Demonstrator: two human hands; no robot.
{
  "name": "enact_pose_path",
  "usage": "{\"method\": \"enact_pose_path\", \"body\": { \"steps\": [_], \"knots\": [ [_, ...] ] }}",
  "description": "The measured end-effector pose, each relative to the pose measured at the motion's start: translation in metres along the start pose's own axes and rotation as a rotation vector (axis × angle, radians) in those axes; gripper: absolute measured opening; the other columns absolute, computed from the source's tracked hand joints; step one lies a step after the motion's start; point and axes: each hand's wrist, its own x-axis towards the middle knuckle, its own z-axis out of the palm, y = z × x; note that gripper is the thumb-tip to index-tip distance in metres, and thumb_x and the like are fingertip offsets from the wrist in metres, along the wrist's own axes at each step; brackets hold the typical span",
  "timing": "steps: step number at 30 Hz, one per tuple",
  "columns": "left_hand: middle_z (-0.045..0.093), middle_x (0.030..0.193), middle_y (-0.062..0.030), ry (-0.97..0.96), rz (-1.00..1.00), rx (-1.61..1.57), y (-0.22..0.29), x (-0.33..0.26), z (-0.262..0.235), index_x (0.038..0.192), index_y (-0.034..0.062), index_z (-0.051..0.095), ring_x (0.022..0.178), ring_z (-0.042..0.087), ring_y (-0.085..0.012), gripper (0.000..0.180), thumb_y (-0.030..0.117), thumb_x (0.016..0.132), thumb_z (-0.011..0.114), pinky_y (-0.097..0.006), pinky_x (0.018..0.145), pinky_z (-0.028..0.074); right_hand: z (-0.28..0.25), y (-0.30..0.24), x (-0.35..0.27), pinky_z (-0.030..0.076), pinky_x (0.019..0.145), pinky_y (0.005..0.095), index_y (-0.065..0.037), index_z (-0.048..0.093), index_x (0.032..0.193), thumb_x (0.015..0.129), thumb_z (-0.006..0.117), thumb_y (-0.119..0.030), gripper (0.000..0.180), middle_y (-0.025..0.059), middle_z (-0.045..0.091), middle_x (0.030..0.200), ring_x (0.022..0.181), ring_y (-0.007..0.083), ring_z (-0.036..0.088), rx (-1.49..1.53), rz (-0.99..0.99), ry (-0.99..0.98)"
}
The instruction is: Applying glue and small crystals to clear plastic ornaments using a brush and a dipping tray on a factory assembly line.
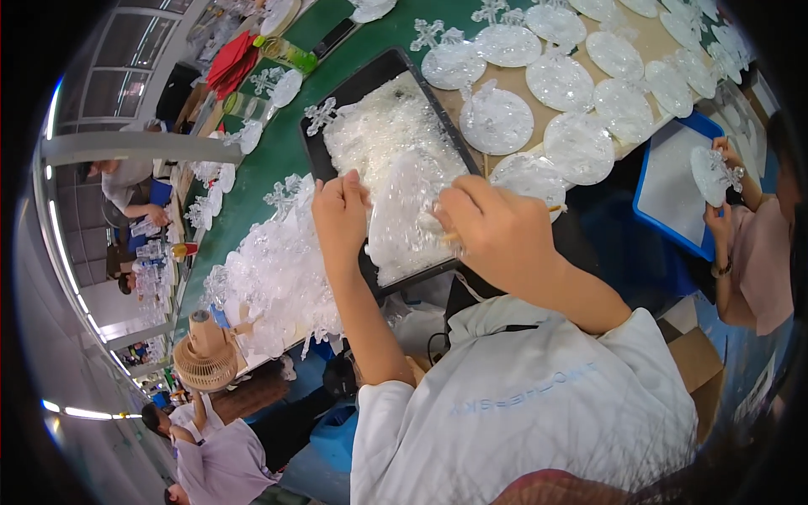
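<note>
A black tray (pixel 316 158) filled with white, glittery flakes (pixel 379 109) lies in front of me. Above its near half is a clear, textured plastic ornament (pixel 411 181), partly covered by my hands. My left hand (pixel 342 202) is closed at the ornament's left edge, its fingers curled. On the other side, my right hand (pixel 492 217) is closed in a pinch against the ornament. A thin tan stick (pixel 454 239) shows under its fingers; the rest of it is hidden. A clear snowflake-shaped piece (pixel 321 116) rests on the tray's left rim.
Several round clear ornaments (pixel 497 118) cover the tan board at the far right. A heap of clear pieces (pixel 273 261) lies left of the tray, near a small tan fan (pixel 206 349). At right, a co-worker holds an ornament (pixel 715 175) over a blue-rimmed tray (pixel 673 189).
</note>
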Motion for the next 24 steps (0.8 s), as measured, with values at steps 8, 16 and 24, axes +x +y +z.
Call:
{"method": "enact_pose_path", "body": {
  "steps": [8,16,24],
  "knots": [
    [0.067,0.069,-0.0129,0.308,-0.058,-0.211,0.003,-0.005,0.017,0.1,0.003,0.067,0.06,0.066,-0.0216,0.016,0.015,0.097,0.058,-0.035,0.055,0.047,0.011,-0.004,0.026,0.048,0.052,0.0346,-0.008,0.062,0.088,0.074,0.076,-0.01,0.02,0.0057,0.063,0.085,0.063,0.0272,0.064,0.003,0.052,0.012],
    [0.063,0.066,-0.0154,0.127,0.003,-0.042,-0.016,-0.007,0.029,0.096,0.0043,0.068,0.056,0.059,-0.034,0.015,0.015,0.095,0.057,-0.042,0.058,0.048,0.01,-0.006,0.032,0.05,0.056,0.0353,-0.006,0.064,0.092,0.073,0.077,-0.007,0.023,0.0089,0.066,0.088,0.068,0.0306,0.066,0.015,0.102,0.001],
    [0.069,0.087,-0.0129,0.424,0.101,-0.332,-0.022,-0.005,0.033,0.104,0.0033,0.067,0.071,0.066,-0.0271,0.016,0.0,0.091,0.058,-0.035,0.063,0.052,0.001,-0.005,0.053,0.052,0.063,0.0381,-0.005,0.065,0.093,0.077,0.076,-0.012,0.021,0.0122,0.068,0.087,0.075,0.0328,0.066,0.043,0.122,-0.11]
  ]
}}
